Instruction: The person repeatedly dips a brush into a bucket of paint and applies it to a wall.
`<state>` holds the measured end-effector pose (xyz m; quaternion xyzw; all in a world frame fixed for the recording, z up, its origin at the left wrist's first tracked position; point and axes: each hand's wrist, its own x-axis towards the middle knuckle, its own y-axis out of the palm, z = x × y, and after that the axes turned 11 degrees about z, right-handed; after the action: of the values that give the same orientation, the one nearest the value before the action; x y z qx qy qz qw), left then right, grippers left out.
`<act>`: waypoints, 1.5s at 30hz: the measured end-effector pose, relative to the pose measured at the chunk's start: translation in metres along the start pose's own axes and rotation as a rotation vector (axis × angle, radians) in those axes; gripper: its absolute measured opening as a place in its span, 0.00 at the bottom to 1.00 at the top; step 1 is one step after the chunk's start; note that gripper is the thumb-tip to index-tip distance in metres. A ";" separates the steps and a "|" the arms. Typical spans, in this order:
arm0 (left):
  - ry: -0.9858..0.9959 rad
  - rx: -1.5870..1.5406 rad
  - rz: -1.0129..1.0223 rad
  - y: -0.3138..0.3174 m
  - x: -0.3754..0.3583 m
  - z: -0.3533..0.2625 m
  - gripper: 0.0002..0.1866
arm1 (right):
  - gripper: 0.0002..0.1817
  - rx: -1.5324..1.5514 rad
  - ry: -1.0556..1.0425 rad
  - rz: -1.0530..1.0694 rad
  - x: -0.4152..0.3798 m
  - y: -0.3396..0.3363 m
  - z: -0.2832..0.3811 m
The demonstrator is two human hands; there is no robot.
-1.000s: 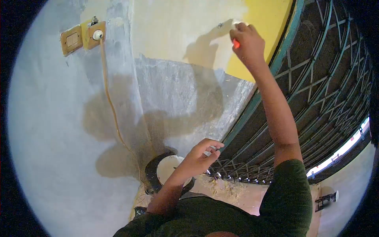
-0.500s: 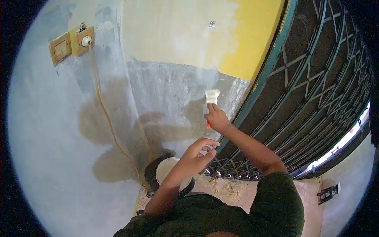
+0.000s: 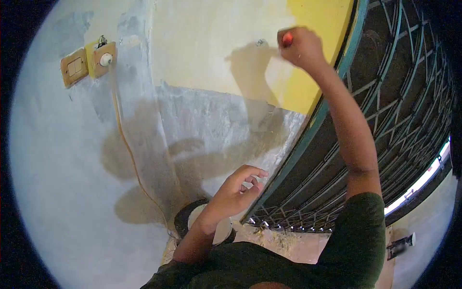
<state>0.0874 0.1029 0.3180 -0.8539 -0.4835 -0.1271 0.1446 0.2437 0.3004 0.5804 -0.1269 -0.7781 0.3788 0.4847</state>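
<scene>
In the head view, we take the green gate frame (image 3: 312, 126) as the reference. Left of its upper part, in front of the yellow paint band (image 3: 329, 24), we locate the right hand (image 3: 303, 49). Its fingers are wrapped around the paintbrush (image 3: 288, 38), of which only the red handle end shows. The brush head is hidden behind the hand, so we cannot tell whether it touches the wall.

Just left of the frame's lower part, we find the left hand (image 3: 237, 193). Its fingers are half curled, with the thumb set apart from them.

Left of the frame's lower end stands the bucket (image 3: 183, 220) (dark outside, pale within), partly covered by the left forearm. Well to the left of the frame, we note the wall socket (image 3: 104, 61) beside the switch plate (image 3: 74, 68). A cable (image 3: 126, 143) runs from the socket down toward the bucket. Right of the frame we see the folding gate (image 3: 404, 103); below it, near the frame's lower end, pale debris (image 3: 272, 239) lies on the floor.
</scene>
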 end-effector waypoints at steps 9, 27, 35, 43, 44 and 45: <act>-0.010 0.034 0.015 -0.015 0.018 0.008 0.16 | 0.05 -0.224 -0.123 -0.229 -0.033 0.040 -0.002; -0.360 -0.141 0.084 -0.006 0.052 0.088 0.15 | 0.13 0.766 0.047 -0.051 -0.259 0.196 0.084; -0.269 -0.200 0.145 -0.003 0.056 0.071 0.15 | 0.25 0.847 0.213 -0.102 -0.277 0.180 0.097; -0.317 -0.118 0.066 0.001 0.058 0.068 0.09 | 0.20 0.684 0.113 -0.141 -0.269 0.175 0.094; -0.252 -0.156 0.038 0.000 0.058 0.072 0.08 | 0.20 0.685 0.115 -0.142 -0.265 0.172 0.093; -0.253 -0.154 0.038 0.000 0.057 0.073 0.08 | 0.22 0.604 0.080 -0.189 -0.260 0.168 0.091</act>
<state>0.1222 0.1750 0.2706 -0.8808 -0.4702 -0.0526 0.0188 0.2674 0.2258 0.2671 0.0810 -0.6194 0.5405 0.5637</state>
